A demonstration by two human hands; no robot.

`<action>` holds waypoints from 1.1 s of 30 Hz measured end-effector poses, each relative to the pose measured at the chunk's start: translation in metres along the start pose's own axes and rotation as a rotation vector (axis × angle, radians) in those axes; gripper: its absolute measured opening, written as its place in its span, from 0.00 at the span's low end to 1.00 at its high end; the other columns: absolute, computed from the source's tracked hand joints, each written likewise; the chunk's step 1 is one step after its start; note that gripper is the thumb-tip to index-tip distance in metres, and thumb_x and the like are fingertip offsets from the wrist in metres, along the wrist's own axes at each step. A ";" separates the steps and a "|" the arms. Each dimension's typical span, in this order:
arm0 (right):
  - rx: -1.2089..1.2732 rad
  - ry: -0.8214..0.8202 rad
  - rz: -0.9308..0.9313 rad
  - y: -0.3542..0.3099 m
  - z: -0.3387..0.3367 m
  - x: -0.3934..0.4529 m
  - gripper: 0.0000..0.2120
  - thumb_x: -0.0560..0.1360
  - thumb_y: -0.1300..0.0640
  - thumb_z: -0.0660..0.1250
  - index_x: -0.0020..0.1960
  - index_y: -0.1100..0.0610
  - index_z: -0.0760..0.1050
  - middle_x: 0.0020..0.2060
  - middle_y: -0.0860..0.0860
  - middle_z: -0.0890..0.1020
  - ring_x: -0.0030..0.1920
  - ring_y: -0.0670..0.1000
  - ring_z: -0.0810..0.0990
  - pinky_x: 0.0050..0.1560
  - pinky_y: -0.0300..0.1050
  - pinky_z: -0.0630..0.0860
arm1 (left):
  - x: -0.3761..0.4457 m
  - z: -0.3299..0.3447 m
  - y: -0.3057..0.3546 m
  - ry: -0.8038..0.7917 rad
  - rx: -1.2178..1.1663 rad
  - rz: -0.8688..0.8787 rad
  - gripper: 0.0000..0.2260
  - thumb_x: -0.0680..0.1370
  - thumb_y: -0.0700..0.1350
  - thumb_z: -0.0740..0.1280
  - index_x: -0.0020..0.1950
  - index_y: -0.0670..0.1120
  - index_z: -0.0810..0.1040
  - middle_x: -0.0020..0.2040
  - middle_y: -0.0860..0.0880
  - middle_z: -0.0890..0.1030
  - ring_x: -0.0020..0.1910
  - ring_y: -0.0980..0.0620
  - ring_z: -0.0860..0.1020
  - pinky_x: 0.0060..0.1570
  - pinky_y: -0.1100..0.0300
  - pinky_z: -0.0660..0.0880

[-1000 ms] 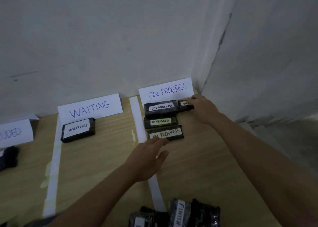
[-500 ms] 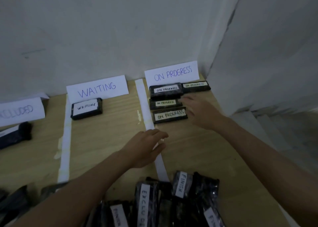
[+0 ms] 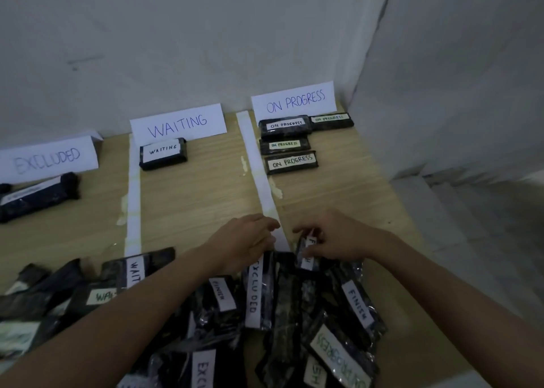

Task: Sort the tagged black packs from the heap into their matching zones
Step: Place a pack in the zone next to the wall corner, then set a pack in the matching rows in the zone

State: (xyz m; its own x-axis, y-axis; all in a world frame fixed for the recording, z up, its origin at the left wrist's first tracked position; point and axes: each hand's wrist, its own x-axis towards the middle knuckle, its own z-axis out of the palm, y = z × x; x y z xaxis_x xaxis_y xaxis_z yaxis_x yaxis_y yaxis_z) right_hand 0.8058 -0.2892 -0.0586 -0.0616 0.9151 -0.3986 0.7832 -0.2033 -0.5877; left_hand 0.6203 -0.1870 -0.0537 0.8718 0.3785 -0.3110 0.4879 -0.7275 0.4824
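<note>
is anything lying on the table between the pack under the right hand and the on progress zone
Nothing visible does. From the right hand on the pack at the heap's far edge, bare wood runs up to the nearest ON PROGRESS pack.

We see a light wooden table set against a wall corner, split into zones by white tape strips. Folded paper signs stand at its far edge: EXCLUDED, WAITING and ON PROGRESS. One black pack lies before the first sign, one WAITING pack before the second, and four ON PROGRESS packs close together before the third. A heap of tagged black packs covers the near edge.
</note>
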 end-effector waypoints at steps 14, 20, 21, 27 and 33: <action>0.131 0.345 -0.392 -0.105 -0.029 0.032 0.29 0.68 0.62 0.74 0.67 0.50 0.70 0.59 0.46 0.77 0.59 0.39 0.73 0.58 0.32 0.70 | -0.055 -0.046 -0.013 0.399 -0.946 -0.212 0.10 0.77 0.46 0.65 0.58 0.48 0.75 0.50 0.50 0.81 0.46 0.56 0.80 0.46 0.59 0.76; 0.147 0.452 -0.498 -0.182 0.011 0.083 0.28 0.68 0.56 0.74 0.65 0.54 0.71 0.58 0.46 0.72 0.57 0.44 0.71 0.57 0.43 0.72 | -0.125 -0.061 -0.065 0.701 -1.138 -0.348 0.08 0.78 0.43 0.63 0.55 0.44 0.75 0.44 0.49 0.80 0.42 0.54 0.79 0.44 0.63 0.75; 0.147 0.450 -0.496 -0.197 0.022 0.094 0.29 0.67 0.54 0.75 0.66 0.54 0.70 0.57 0.45 0.71 0.56 0.44 0.71 0.55 0.42 0.71 | -0.139 -0.062 -0.076 0.760 -1.180 -0.375 0.09 0.78 0.43 0.63 0.56 0.42 0.75 0.45 0.48 0.81 0.42 0.54 0.80 0.44 0.63 0.76; 0.111 0.362 -0.581 -0.297 0.085 0.149 0.26 0.66 0.51 0.76 0.61 0.56 0.75 0.51 0.52 0.78 0.48 0.51 0.77 0.46 0.44 0.74 | -0.229 -0.064 -0.148 1.031 -1.396 -0.534 0.14 0.79 0.45 0.62 0.60 0.38 0.74 0.57 0.39 0.80 0.52 0.45 0.79 0.52 0.55 0.76; 0.065 0.299 -0.688 -0.409 0.136 0.198 0.24 0.65 0.51 0.76 0.58 0.57 0.77 0.47 0.52 0.80 0.45 0.49 0.77 0.46 0.40 0.73 | -0.322 -0.083 -0.225 1.160 -1.428 -0.538 0.14 0.79 0.44 0.60 0.61 0.38 0.74 0.54 0.41 0.80 0.50 0.46 0.80 0.57 0.53 0.75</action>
State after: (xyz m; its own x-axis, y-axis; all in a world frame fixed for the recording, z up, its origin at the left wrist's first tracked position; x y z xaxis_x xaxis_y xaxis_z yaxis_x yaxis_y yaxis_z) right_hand 0.3891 -0.0722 0.0065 -0.3458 0.8968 0.2759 0.5903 0.4365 -0.6789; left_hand 0.2339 -0.0975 0.0058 -0.0584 0.9498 -0.3074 -0.1813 0.2927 0.9389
